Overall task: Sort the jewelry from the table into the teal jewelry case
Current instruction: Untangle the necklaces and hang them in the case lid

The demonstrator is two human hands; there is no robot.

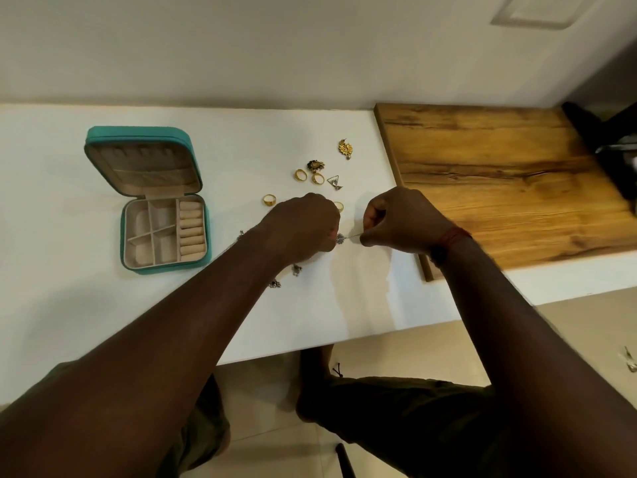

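The teal jewelry case (pixel 131 257) lies open on the white table (pixel 69 305) at the left, its beige compartments and ring rolls bare. My left hand (pixel 303 229) and my right hand (pixel 400 222) are both closed on a thin silver chain with small charms (pixel 342 239), stretched between them just above the table. More of its charms (pixel 296 269) show under my left wrist. Beyond my hands lie gold rings (pixel 300 174), a dark ornate piece (pixel 315 165), a triangular earring (pixel 334 182) and a gold pendant (pixel 345 149).
A wooden board (pixel 499 181) covers the table's right part, with a dark object (pixel 613 146) at its far right. The wall runs along the back edge. My legs and the tiled floor show below the table's front edge.
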